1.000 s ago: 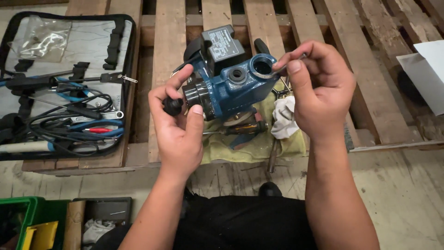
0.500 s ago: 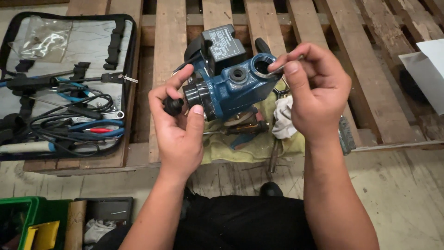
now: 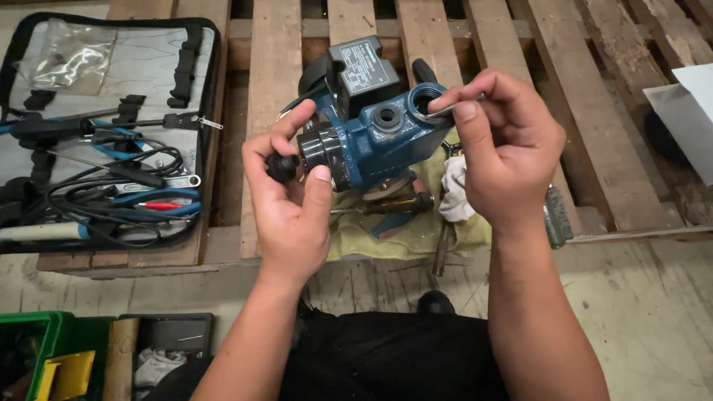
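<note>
A blue water pump (image 3: pixel 379 141) with a dark box on top rests on a yellow-green cloth (image 3: pixel 416 226) over a wooden pallet (image 3: pixel 275 67). My left hand (image 3: pixel 293 197) grips the pump's black threaded end and a small black knob at its left side. My right hand (image 3: pixel 501 148) pinches a thin metal ring at the rim of the pump's round upper port. Hand tools lie on the cloth under the pump, partly hidden by it.
An open black tool case (image 3: pixel 111 134) with pliers, wires and a wrench lies at the left on the pallet. A white sheet (image 3: pixel 687 111) sits at the right edge. Green and yellow bins (image 3: pixel 44 360) stand at the lower left on the concrete floor.
My right hand has shifted slightly at the pump's upper port, thumb and forefinger closing on the metal ring. The left hand keeps its grip.
</note>
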